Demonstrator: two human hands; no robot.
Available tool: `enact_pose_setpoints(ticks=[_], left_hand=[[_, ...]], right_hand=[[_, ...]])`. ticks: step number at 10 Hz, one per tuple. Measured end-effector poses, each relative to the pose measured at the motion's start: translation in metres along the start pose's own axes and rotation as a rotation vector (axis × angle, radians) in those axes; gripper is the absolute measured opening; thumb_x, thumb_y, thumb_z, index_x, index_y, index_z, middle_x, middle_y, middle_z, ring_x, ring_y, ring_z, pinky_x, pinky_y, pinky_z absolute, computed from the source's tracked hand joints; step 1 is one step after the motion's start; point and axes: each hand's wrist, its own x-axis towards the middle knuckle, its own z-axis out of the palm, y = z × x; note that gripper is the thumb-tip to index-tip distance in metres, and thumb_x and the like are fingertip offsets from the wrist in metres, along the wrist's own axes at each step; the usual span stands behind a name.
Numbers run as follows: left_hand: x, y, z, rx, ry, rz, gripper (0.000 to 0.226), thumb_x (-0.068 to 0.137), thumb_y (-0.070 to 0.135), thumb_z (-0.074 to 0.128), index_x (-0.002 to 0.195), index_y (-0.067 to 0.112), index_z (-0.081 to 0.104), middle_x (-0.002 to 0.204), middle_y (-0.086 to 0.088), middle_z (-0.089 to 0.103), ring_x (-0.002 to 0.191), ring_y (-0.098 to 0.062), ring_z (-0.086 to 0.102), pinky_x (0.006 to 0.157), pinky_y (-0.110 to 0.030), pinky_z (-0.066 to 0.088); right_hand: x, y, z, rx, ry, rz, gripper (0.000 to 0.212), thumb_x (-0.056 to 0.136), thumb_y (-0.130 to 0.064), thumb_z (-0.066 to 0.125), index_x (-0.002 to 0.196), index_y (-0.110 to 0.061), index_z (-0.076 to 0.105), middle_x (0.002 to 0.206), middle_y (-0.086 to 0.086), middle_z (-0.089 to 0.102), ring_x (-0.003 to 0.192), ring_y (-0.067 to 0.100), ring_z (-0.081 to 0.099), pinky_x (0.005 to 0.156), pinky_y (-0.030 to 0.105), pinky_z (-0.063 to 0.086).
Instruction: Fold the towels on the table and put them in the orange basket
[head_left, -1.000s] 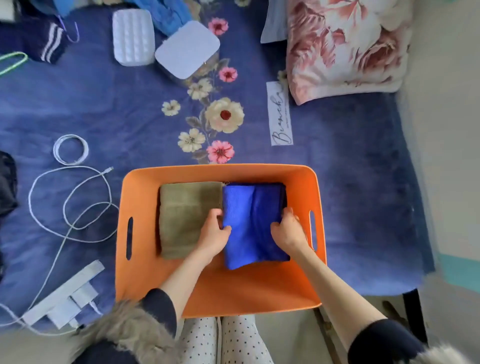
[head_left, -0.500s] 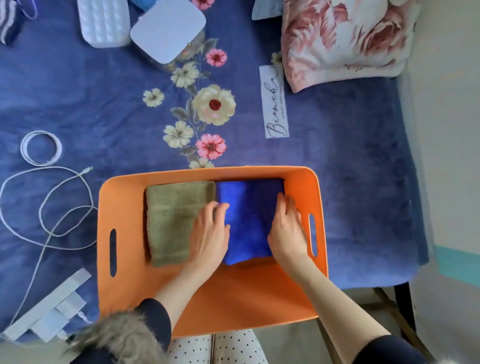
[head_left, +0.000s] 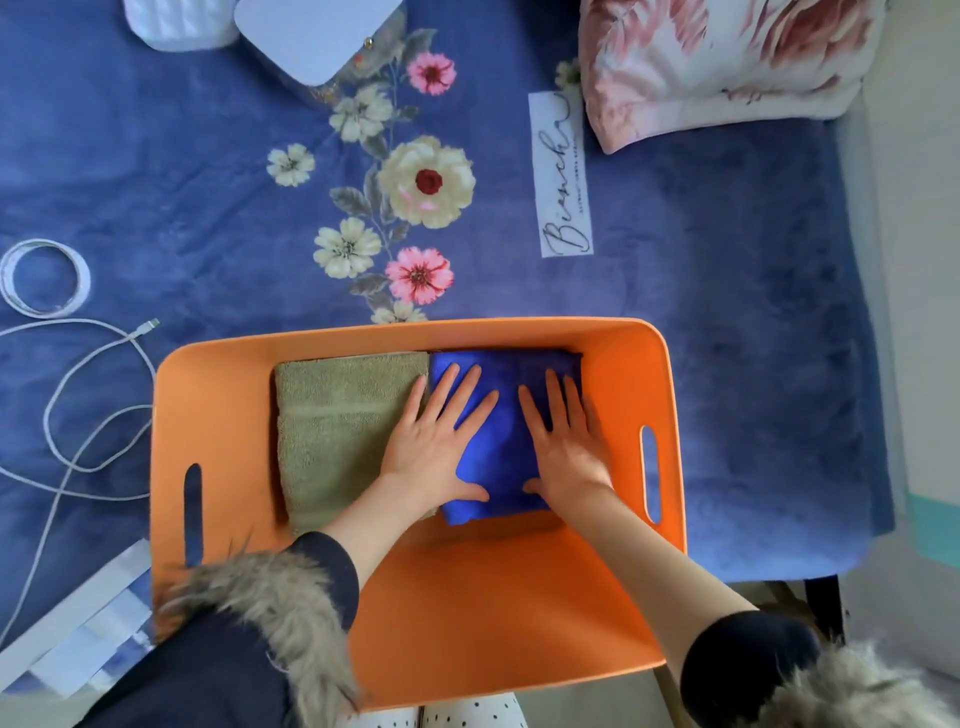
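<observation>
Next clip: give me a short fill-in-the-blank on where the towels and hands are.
1. Both towels lie inside the ___ basket.
2. The olive towel lies to the ___ of the blue towel.
3. The left hand and right hand press flat on the ___ towel.

Missing words: orange; left; blue

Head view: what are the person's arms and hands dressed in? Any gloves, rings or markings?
Both hands, left hand and right hand, are bare: no gloves, rings or watch show. The forearms are bare too, with dark navy sleeves pushed up toward the elbows. Shaggy grey-brown fur trim edges the garment by each sleeve. No markings are visible.
</observation>
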Motion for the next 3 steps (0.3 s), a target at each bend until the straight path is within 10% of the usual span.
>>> enact_pose_setpoints(ticks=[2,3], left_hand=[[0.003,0.005,-0.003,-0.025,-0.023,-0.027,0.121,0.064,0.078,0.054,0.137,0.028,-0.029,0.142,-0.003,-0.041,0.129,-0.026,-0.039,0.109,-0.053,-0.019],[0.001,0.004,-0.007,-0.011,-0.055,-0.030,0.120,0.065,0.079,0.052,0.137,0.028,-0.030,0.142,-0.003,-0.041,0.131,-0.026,-0.038,0.110,-0.055,-0.016]], right_hand=[[-0.003,0.000,-0.013,0.056,-0.053,-0.015,0.106,0.082,-0.046,0.063,0.148,-0.017,-0.015,0.154,0.017,-0.021,0.143,0.034,-0.016,0.116,0.044,-0.007],[-0.016,0.004,-0.050,0.403,-0.063,0.061,0.076,0.089,-0.047,0.054,0.148,-0.015,0.018,0.155,0.013,0.019,0.143,0.030,0.015,0.114,0.038,0.016]])
